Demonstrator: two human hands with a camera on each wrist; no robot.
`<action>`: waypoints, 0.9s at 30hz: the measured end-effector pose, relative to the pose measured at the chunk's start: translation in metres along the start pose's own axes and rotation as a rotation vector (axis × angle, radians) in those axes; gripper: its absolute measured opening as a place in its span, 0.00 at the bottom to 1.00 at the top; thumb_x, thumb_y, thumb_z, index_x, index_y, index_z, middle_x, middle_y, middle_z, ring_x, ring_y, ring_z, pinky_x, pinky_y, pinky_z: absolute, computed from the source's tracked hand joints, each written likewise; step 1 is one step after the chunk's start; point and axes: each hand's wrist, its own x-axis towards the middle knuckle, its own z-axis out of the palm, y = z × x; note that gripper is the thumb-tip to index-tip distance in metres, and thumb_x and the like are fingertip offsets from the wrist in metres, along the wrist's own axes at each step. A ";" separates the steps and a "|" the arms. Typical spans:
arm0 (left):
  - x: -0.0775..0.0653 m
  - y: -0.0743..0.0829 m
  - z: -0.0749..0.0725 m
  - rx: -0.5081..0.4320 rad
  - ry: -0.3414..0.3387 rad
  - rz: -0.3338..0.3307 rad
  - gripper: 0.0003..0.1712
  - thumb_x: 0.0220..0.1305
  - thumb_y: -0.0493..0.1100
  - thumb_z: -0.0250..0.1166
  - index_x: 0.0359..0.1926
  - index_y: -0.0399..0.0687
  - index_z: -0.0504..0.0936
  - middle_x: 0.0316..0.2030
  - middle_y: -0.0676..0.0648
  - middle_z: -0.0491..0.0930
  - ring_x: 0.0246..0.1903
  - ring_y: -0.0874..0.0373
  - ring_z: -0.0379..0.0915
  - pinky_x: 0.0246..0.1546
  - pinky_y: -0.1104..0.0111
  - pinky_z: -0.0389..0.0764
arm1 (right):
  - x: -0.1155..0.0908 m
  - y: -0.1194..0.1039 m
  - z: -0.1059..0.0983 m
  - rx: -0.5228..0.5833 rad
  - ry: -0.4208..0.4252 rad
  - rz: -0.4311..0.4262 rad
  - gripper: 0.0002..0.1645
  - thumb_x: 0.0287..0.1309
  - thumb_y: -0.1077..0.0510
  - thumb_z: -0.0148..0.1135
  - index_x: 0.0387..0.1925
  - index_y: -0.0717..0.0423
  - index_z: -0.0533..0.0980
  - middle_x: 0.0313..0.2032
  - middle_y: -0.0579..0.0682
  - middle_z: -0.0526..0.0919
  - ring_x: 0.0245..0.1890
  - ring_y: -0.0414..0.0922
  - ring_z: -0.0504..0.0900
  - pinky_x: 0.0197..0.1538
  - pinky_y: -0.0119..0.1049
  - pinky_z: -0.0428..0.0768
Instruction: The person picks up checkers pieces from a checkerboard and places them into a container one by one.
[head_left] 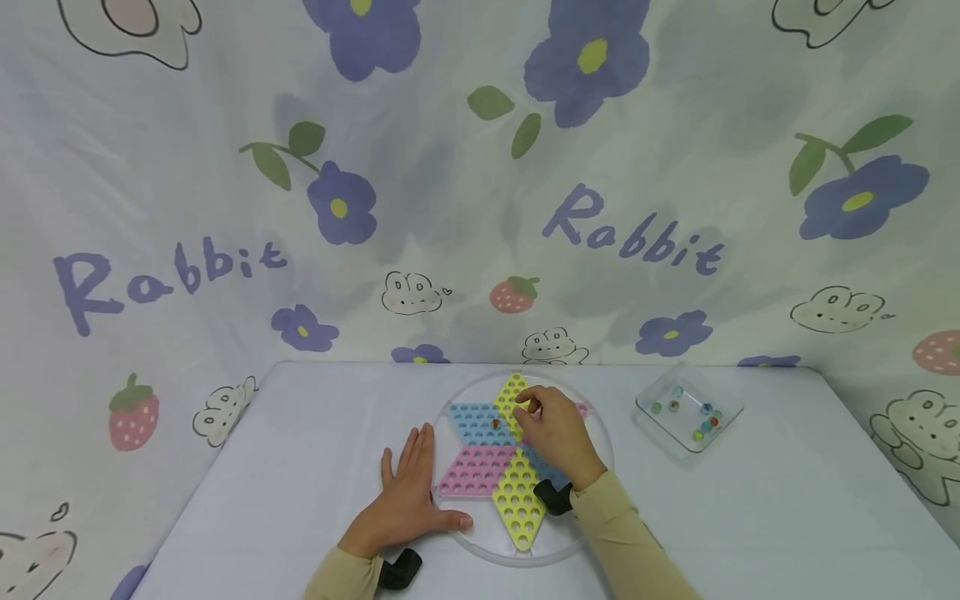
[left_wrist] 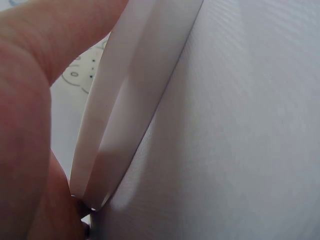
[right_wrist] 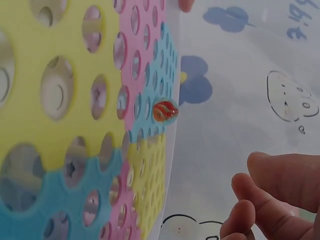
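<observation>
A round white Chinese checkers board [head_left: 525, 554] lies on the table, its star in yellow, blue and pink, dotted with holes. One orange-red marble [head_left: 496, 424] sits on the blue section at upper left; the right wrist view also shows this marble [right_wrist: 165, 111], clear glass with red swirls. My left hand [head_left: 408, 500] is spread flat at the board's left edge, its thumb over the rim [left_wrist: 120, 100]. Above the board's upper right part hovers my right hand [head_left: 557, 429], fingers loosely bent and a gap between thumb and index finger. No object shows between those fingertips [right_wrist: 257, 160].
A clear plastic box [head_left: 690, 412] holding several coloured marbles stands to the right of the board. The table [head_left: 262, 500] has a white cover. Behind it hangs a patterned cloth [head_left: 450, 183] with flowers and rabbits.
</observation>
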 end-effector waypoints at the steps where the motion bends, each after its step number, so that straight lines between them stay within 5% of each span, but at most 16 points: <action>1: 0.000 0.000 0.000 0.001 -0.002 0.000 0.85 0.41 0.74 0.75 0.77 0.28 0.33 0.78 0.31 0.33 0.77 0.37 0.24 0.66 0.36 0.20 | 0.000 -0.001 0.001 0.005 -0.008 0.002 0.10 0.65 0.59 0.65 0.45 0.60 0.82 0.32 0.48 0.75 0.24 0.42 0.67 0.29 0.35 0.69; 17: 0.000 0.001 0.000 0.006 -0.003 0.002 0.85 0.41 0.73 0.76 0.77 0.27 0.34 0.78 0.31 0.34 0.77 0.37 0.25 0.66 0.36 0.20 | 0.007 -0.008 0.020 -0.016 -0.106 0.041 0.12 0.65 0.56 0.66 0.46 0.59 0.82 0.34 0.48 0.76 0.32 0.44 0.71 0.35 0.37 0.72; 27: -0.001 0.000 0.000 0.011 0.002 0.006 0.85 0.41 0.74 0.76 0.77 0.27 0.33 0.78 0.31 0.34 0.77 0.36 0.25 0.66 0.35 0.21 | 0.013 -0.006 0.026 -0.036 -0.191 0.096 0.14 0.66 0.56 0.64 0.49 0.59 0.82 0.34 0.49 0.76 0.26 0.43 0.72 0.31 0.37 0.72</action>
